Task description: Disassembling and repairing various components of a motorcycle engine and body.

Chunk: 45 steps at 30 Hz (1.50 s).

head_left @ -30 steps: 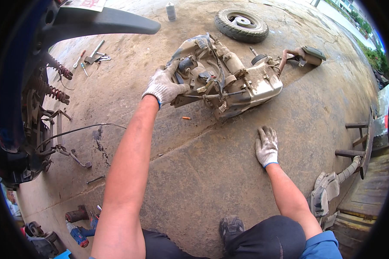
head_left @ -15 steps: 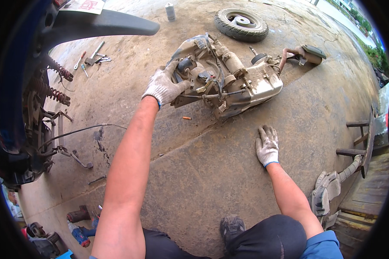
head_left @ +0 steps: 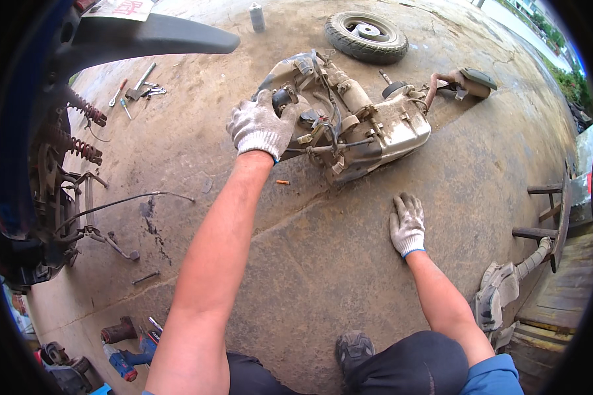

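A dirt-caked scooter engine [head_left: 369, 135] lies on the concrete floor in front of me, with hoses, wires and a brown exhaust pipe. My left hand [head_left: 262, 125], in a whitish knit glove, grips its left end beside a black cylindrical part [head_left: 284, 99]. Part of those fingers is hidden behind the glove and the engine. To the right and nearer, my right hand [head_left: 407, 224], in a soiled glove of the same kind, rests flat on the floor with fingers stretched out, holding nothing.
A wheel with tyre [head_left: 367, 36] lies beyond the engine, near a spray can [head_left: 257, 18]. Hand tools [head_left: 141, 85] are at far left. A scooter frame [head_left: 59, 178] stands left, a cordless power tool [head_left: 122, 359] lies at lower left, and a wooden stool [head_left: 560, 217] sits right.
My left hand has shifted slightly right and turned on the engine's left end, its forearm swinging right. The engine and my right hand look unmoved.
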### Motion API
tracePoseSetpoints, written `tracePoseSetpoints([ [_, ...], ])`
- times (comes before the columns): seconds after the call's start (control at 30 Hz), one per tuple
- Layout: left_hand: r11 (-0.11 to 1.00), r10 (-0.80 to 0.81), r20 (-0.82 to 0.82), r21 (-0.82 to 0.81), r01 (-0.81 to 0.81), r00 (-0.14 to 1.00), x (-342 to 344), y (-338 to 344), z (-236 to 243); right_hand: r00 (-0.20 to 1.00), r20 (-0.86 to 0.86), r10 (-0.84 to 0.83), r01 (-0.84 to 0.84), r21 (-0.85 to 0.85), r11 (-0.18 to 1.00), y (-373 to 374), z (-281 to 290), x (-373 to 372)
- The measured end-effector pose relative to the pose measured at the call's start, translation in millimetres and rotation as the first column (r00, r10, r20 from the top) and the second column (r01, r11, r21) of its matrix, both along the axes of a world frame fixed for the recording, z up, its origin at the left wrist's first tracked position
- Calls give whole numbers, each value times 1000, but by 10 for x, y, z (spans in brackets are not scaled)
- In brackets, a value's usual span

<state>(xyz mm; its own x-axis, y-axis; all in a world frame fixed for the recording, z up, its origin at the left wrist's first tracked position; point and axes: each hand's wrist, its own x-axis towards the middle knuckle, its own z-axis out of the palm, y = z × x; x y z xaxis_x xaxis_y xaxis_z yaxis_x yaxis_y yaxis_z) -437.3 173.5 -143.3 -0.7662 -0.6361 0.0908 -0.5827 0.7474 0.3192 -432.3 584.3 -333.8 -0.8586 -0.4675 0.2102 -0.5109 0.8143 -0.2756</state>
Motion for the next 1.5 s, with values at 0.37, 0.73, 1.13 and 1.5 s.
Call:
tracePoseSetpoints([
  [0.37, 983, -169, 60, -60, 172, 984, 131, -103, 37, 1000, 19, -16, 16, 6, 1000, 40, -56, 6],
  [0.73, 873, -420, 390, -74, 482, 819, 989, -278, 255, 988, 156, -6, -8, 88, 996, 49, 97, -179],
  [1.13, 910, -368, 652, 399, 113, 663, 2628, -1464, -94, 676, 708, -204, -266, 492, 829, -1084, 1586, -1207],
  [1.5, 821, -399, 513, 569, 46, 760, 2655, -1789, -634, 307, 939, -157, -46, 180, 983, -1727, 1264, -332],
])
